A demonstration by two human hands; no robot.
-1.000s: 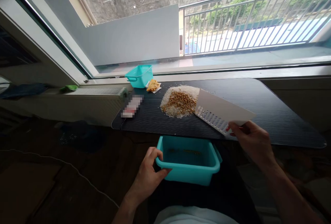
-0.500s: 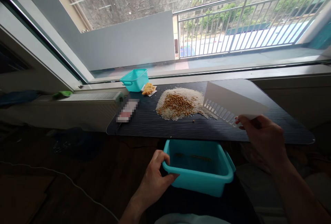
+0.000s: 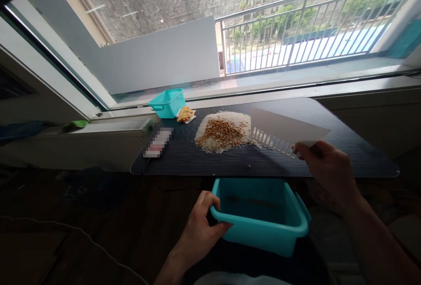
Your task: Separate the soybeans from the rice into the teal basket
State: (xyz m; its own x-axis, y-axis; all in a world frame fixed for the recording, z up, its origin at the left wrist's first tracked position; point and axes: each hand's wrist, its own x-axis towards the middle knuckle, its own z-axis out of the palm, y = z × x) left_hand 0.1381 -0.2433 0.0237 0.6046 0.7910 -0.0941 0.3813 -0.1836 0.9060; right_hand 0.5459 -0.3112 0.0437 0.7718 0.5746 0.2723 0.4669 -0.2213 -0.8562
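Right grip (image 3: 329,160) pinches a slotted sheet (image 3: 281,125), right of the grain pile (image 3: 222,130)! Left grip (image 3: 205,220) clasps a tub (image 3: 259,233) below that pile

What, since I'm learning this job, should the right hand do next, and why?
Probably lower the slotted sheet to the right side of the mixed pile: the right hand grips it, it seems lifted off the table, and loose white grains spread there.
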